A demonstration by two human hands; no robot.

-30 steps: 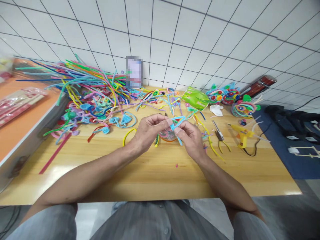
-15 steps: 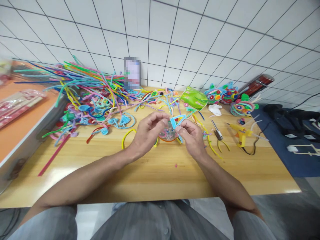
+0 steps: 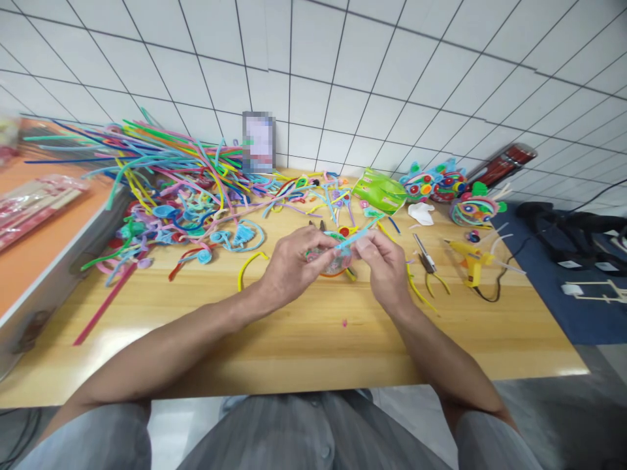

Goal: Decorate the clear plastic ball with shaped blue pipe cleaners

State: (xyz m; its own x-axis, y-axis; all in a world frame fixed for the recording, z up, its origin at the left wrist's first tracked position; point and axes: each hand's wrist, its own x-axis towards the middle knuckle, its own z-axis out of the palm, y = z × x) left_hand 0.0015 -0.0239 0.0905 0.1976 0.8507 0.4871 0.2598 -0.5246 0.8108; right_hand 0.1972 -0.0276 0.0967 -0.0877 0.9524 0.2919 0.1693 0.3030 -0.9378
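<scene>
Between both hands is a light-blue pipe cleaner piece (image 3: 353,237), its strands pressed close together. My left hand (image 3: 298,261) is closed, thumb and forefinger pinching its left end. My right hand (image 3: 383,261) pinches the other end. Below the fingers, a round colourful piece (image 3: 337,264) with an orange rim rests on the table, partly hidden by my hands. A curved yellow pipe cleaner (image 3: 249,266) lies left of my left hand. Another yellow pipe cleaner (image 3: 416,292) runs to the right of my right hand.
Pipe cleaners (image 3: 186,150) are heaped at the back left beside a phone (image 3: 258,142). A green packet (image 3: 378,192), decorated masks (image 3: 473,209) and a red flask (image 3: 509,163) stand at the back right. Pliers (image 3: 432,271) and a yellow glue gun (image 3: 470,261) lie right.
The light-blue piece, a triangular loop before, now shows as a narrow strip slanting up to the right. My left hand has turned a little, and more of the round piece shows.
</scene>
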